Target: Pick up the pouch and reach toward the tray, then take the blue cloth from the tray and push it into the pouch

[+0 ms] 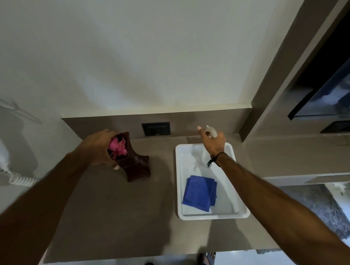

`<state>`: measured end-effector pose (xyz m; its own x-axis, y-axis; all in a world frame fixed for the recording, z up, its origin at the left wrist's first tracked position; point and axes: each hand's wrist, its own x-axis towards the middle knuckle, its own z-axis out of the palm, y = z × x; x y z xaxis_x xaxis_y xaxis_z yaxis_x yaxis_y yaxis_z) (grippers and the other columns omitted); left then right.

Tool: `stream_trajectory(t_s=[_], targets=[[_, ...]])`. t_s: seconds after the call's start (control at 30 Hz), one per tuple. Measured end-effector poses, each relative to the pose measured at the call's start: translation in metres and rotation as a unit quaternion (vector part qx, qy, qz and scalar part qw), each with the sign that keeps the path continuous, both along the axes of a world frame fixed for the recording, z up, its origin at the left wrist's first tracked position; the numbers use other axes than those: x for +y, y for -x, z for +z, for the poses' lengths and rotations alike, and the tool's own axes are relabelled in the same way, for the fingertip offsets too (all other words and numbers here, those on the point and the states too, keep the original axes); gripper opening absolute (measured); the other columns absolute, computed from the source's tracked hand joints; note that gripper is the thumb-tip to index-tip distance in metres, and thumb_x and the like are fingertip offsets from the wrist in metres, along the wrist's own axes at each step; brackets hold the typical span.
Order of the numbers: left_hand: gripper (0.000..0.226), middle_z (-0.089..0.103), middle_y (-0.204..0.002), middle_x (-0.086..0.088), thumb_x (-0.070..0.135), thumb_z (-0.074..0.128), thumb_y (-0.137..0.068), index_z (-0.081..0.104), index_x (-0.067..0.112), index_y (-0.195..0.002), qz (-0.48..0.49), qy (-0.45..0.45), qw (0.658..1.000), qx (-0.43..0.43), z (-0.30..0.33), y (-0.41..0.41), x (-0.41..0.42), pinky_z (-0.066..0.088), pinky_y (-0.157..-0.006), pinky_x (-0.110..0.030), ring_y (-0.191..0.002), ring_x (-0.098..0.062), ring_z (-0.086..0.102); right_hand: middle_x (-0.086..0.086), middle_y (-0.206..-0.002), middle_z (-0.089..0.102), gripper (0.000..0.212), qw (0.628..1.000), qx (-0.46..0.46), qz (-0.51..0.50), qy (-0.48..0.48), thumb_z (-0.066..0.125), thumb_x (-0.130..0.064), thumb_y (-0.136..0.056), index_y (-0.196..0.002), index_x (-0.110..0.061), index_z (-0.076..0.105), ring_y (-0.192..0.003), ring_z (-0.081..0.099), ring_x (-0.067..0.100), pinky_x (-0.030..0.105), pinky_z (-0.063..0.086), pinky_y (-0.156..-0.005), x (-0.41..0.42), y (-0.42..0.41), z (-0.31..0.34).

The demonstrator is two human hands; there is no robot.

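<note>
A blue cloth point(200, 193) lies folded in the near half of a white tray point(180, 183) on the brown counter point(105, 210). Further in, the left hand point(99, 147) grips a dark vase point(135, 163) of pink flowers point(117, 147), tilted, its base on the counter left of the tray. Over the tray's far end, the right hand point(214, 142) holds a white spray bottle point(210, 130), forefinger straight. Behind sits a dark socket point(156, 129) in the backsplash.

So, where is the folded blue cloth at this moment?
In the head view, the folded blue cloth lies in the near part of the white rectangular plastic tray, on the right of the brown counter, below the right hand.
</note>
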<state>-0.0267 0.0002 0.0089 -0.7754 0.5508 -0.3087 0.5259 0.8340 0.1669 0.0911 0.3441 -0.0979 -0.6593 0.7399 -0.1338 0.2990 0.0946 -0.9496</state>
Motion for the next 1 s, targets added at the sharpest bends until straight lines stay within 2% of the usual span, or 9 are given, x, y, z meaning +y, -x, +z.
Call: stream_trajectory(t_s=[0.17, 0.27, 0.37, 0.47, 0.53, 0.63, 0.7, 0.77, 1.0], targets=[[0.119, 0.058, -0.121, -0.005, 0.051, 0.095, -0.035, 0.047, 0.019, -0.139, -0.002, 0.008, 1.0, 0.008, -0.004, -0.002, 0.011, 0.048, -0.091, -0.038, -0.108, -0.026, 0.057, 0.007, -0.067, 0.066, 0.034, 0.999, 0.003, -0.01, -0.044, 0.071, -0.039, -0.087, -0.073, -0.008, 0.067, -0.061, 0.057, 0.014, 0.038, 0.054, -0.069, 0.004, -0.016, -0.02], [0.117, 0.058, -0.12, -0.004, 0.05, 0.094, -0.036, 0.047, 0.019, -0.139, -0.006, 0.005, 1.0, 0.003, -0.008, -0.003, 0.02, 0.047, -0.089, -0.036, -0.106, -0.023, 0.056, -0.007, -0.077, 0.066, 0.026, 0.996, -0.024, 0.019, -0.08, 0.07, -0.042, -0.088, -0.094, -0.017, 0.072, -0.071, 0.062, 0.009, 0.035, 0.053, -0.086, 0.009, -0.022, -0.025], [0.119, 0.056, -0.125, -0.005, 0.051, 0.094, -0.035, 0.045, 0.019, -0.139, -0.022, 0.015, 1.0, -0.011, -0.008, -0.004, 0.031, 0.048, -0.097, -0.04, -0.111, -0.025, 0.055, -0.009, -0.107, 0.068, 0.056, 0.997, -0.046, 0.04, -0.053, 0.075, -0.05, -0.079, -0.126, -0.024, 0.062, -0.1, 0.065, 0.014, 0.028, 0.051, -0.091, 0.013, -0.037, -0.03], [0.119, 0.055, -0.126, -0.006, 0.047, 0.096, -0.035, 0.045, 0.019, -0.14, -0.021, 0.016, 1.0, -0.014, -0.009, -0.004, 0.034, 0.048, -0.1, -0.045, -0.113, -0.027, 0.055, 0.002, -0.141, 0.056, 0.104, 0.992, -0.122, 0.032, 0.005, 0.085, -0.058, -0.063, -0.148, -0.024, 0.036, -0.127, 0.054, 0.025, 0.041, 0.046, -0.106, 0.009, -0.066, -0.046], [0.118, 0.055, -0.124, -0.006, 0.045, 0.096, -0.036, 0.046, 0.018, -0.139, -0.016, 0.013, 1.0, -0.017, -0.009, -0.005, 0.033, 0.048, -0.099, -0.044, -0.112, -0.027, 0.055, 0.006, -0.146, 0.05, 0.114, 0.982, -0.18, 0.05, 0.014, 0.087, -0.059, -0.058, -0.149, -0.02, 0.031, -0.132, 0.05, 0.028, 0.044, 0.043, -0.108, -0.001, -0.092, -0.062], [0.117, 0.055, -0.123, -0.007, 0.042, 0.097, -0.036, 0.046, 0.017, -0.139, -0.015, 0.001, 1.0, -0.015, -0.009, -0.007, 0.034, 0.048, -0.098, -0.044, -0.111, -0.027, 0.054, 0.006, -0.134, 0.055, 0.095, 0.951, -0.268, 0.143, -0.056, 0.085, -0.057, -0.062, -0.137, -0.018, 0.043, -0.12, 0.055, 0.026, 0.04, 0.048, -0.1, -0.016, -0.12, -0.079], [0.117, 0.056, -0.124, -0.007, 0.041, 0.097, -0.036, 0.046, 0.017, -0.139, -0.012, -0.004, 1.0, -0.012, -0.01, -0.008, 0.034, 0.048, -0.098, -0.044, -0.111, -0.027, 0.054, 0.005, -0.126, 0.056, 0.081, 0.905, -0.323, 0.225, -0.163, 0.079, -0.06, -0.067, -0.13, -0.019, 0.048, -0.114, 0.055, 0.024, 0.039, 0.05, -0.097, -0.021, -0.123, -0.081], [0.117, 0.056, -0.124, -0.007, 0.041, 0.097, -0.036, 0.047, 0.017, -0.138, -0.01, -0.007, 1.0, -0.015, -0.01, -0.009, 0.034, 0.048, -0.097, -0.043, -0.111, -0.027, 0.055, 0.006, -0.124, 0.056, 0.073, 0.874, -0.348, 0.266, -0.212, 0.076, -0.059, -0.072, -0.127, -0.019, 0.051, -0.112, 0.055, 0.024, 0.04, 0.05, -0.098, -0.025, -0.118, -0.078], [0.118, 0.056, -0.128, -0.008, 0.038, 0.097, -0.035, 0.046, 0.016, -0.139, 0.002, -0.013, 1.0, -0.026, -0.003, -0.01, 0.029, 0.048, -0.099, -0.044, -0.114, -0.029, 0.055, 0.011, -0.109, 0.067, 0.046, 0.872, -0.365, 0.296, -0.134, 0.082, -0.039, -0.074, -0.105, -0.011, 0.061, -0.104, 0.064, 0.028, 0.036, 0.052, -0.094, -0.025, -0.095, -0.065]])
